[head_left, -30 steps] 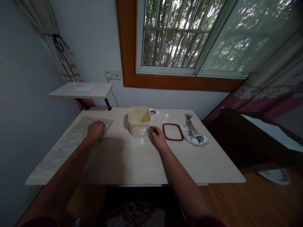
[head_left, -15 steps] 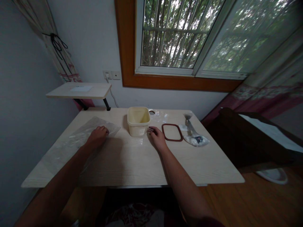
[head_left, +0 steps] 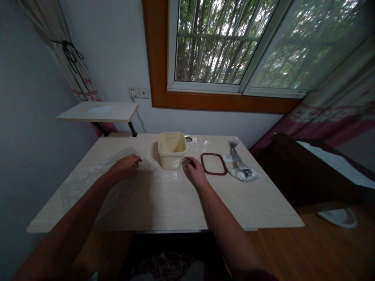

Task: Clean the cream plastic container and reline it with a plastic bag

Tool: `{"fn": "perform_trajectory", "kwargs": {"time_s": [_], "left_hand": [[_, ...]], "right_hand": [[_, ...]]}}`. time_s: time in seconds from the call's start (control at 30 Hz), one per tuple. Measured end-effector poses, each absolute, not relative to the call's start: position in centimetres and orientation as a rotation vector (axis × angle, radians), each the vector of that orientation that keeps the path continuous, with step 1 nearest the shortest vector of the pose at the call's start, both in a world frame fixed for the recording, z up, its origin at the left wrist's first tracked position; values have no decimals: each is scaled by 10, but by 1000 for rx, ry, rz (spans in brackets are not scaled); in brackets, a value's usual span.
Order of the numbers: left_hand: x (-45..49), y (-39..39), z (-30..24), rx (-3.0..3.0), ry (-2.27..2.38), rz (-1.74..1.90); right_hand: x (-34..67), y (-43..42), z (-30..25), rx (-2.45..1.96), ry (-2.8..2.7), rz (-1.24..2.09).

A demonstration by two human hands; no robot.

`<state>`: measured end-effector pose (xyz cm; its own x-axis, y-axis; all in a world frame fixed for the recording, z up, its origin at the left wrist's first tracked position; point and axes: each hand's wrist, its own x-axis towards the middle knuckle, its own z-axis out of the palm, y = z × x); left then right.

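Observation:
My left hand (head_left: 126, 166) presses down on a large clear plastic sheet (head_left: 88, 181) that lies flat on the left half of the pale wooden table (head_left: 175, 199); its fingers are curled onto the sheet's far corner. My right hand (head_left: 194, 168) rests on the table just right of a small cream plastic basket (head_left: 172, 149), fingers bent, fingertips near the basket's base. Whether they pinch anything is too small to tell. A dark red rectangular ring (head_left: 213, 163) lies right of that hand.
A crumpled bag with a grey tie (head_left: 241, 168) lies beyond the ring. A small raised shelf (head_left: 98, 112) stands at the table's back left, under a wall socket (head_left: 138, 92). A window spans the wall. Dark furniture (head_left: 307, 171) stands to the right.
My left hand has slid to the right towards the basket, dragging the plastic sheet with it. My right hand has stayed beside the basket.

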<state>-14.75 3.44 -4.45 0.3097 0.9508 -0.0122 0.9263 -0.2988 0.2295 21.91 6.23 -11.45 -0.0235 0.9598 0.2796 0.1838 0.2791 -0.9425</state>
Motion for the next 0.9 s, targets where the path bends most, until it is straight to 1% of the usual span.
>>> {"fn": "perform_trajectory", "kwargs": {"time_s": [0.1, 0.3, 0.53, 0.73, 0.9], "left_hand": [[-141, 48, -52, 2437, 1915, 24], [-125, 58, -56, 2498, 2046, -150], [-118, 64, -52, 2515, 2089, -222], [-126, 65, -60, 2550, 2091, -174], [-140, 61, -68, 2588, 1951, 71]], "right_hand": [[219, 61, -112, -1130, -1464, 888], [219, 61, -111, -1126, -1459, 902], [218, 62, -113, -1123, -1459, 914], [219, 60, -112, -1121, -1466, 914], [219, 61, -111, -1130, -1468, 915]]}}
